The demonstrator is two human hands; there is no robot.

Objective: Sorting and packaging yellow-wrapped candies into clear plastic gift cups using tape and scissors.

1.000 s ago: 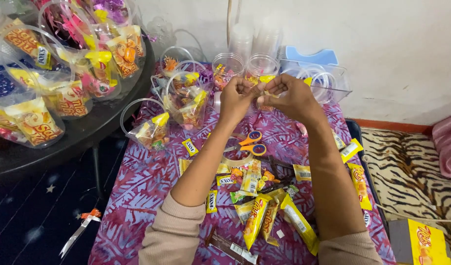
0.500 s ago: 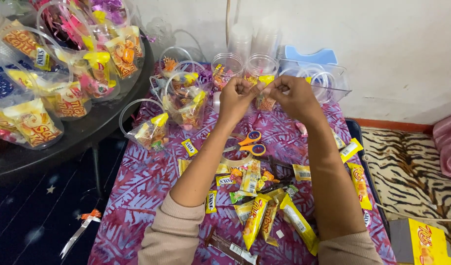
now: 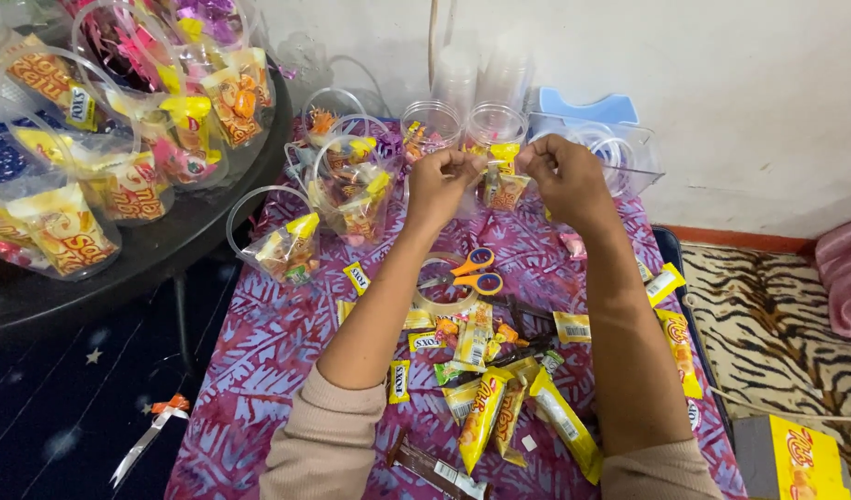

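Over purple cloth (image 3: 277, 370), left hand (image 3: 444, 185) & right hand (image 3: 566, 178) pinch snack cup (image 3: 501, 157).

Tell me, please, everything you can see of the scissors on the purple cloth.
The scissors have orange handle loops with blue inner lining; the blades are mostly hidden and hard to make out. They look like plastic-handled household scissors, lying flat and closed as far as shows. They rest on the purple cloth, on or against a clear tape roll, between the person's forearms. Neither hand touches them; sweet packets lie just below.
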